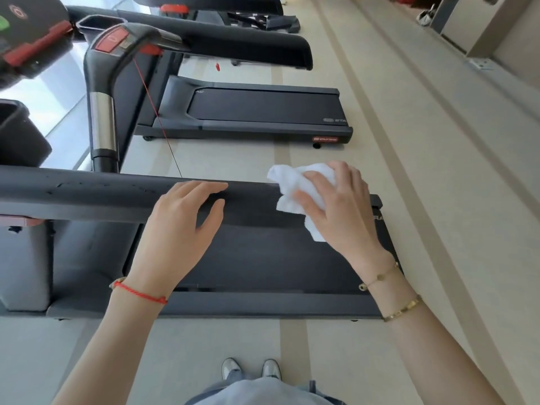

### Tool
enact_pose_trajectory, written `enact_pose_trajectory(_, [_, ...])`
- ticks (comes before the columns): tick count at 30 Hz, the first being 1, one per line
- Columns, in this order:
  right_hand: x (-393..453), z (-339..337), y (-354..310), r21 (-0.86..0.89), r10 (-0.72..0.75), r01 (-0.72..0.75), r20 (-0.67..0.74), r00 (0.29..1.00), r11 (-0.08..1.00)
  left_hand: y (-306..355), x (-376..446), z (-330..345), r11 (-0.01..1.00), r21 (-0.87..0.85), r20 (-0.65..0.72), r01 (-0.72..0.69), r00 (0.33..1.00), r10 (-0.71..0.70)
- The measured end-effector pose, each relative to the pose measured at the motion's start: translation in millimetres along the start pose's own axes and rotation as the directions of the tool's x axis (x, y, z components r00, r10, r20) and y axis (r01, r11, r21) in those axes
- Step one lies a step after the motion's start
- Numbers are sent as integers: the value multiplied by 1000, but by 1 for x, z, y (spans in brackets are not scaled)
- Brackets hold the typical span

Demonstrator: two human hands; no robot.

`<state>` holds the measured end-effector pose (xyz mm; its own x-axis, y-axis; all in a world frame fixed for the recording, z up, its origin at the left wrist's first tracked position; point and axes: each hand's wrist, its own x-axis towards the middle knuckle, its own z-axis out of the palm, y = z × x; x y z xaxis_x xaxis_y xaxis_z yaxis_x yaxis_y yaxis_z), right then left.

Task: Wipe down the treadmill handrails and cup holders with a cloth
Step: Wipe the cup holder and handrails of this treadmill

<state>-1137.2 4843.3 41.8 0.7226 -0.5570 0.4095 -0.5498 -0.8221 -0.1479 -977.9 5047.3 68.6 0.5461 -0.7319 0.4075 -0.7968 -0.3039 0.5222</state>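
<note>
A black padded handrail [96,194] of the near treadmill runs across the middle of the view from the left edge. My left hand [182,226] rests on it with fingers laid over the top and the thumb apart. My right hand [339,206] grips a crumpled white cloth [295,185] against the rail's right end. A black cup holder [17,133] shows at the left edge, beside the console.
The near treadmill's deck [263,258] lies below the rail. A second treadmill [263,109] stands beyond, with a red safety cord [155,112] hanging from its console. Beige floor [438,200] spreads to the right. My shoes [251,369] stand at the bottom.
</note>
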Motion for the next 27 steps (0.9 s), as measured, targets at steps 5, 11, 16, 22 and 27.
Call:
enact_pose_trajectory(5, [9, 12, -27, 32, -45, 47, -61, 997, 998, -7, -9, -8, 999, 41, -37, 19, 999, -18])
enact_pose_trajectory(11, [20, 21, -41, 59, -142, 144, -46, 989, 988, -15, -22, -22, 996, 67, -78, 65, 995, -60])
enact_pose_trajectory(16, [28, 20, -47, 40, -54, 54, -21, 998, 998, -44, -24, -44, 988, 115, -120, 102, 989, -88])
enact_pose_trajectory(22, [48, 36, -102, 31, -114, 115, -47, 992, 993, -114, -2, -75, 982, 168, -198, 84, 979, -50])
enact_pose_trajectory(27, [66, 57, -172, 65, -129, 139, -141, 982, 988, -174, 20, -99, 973, 211, -254, 89, 967, -33])
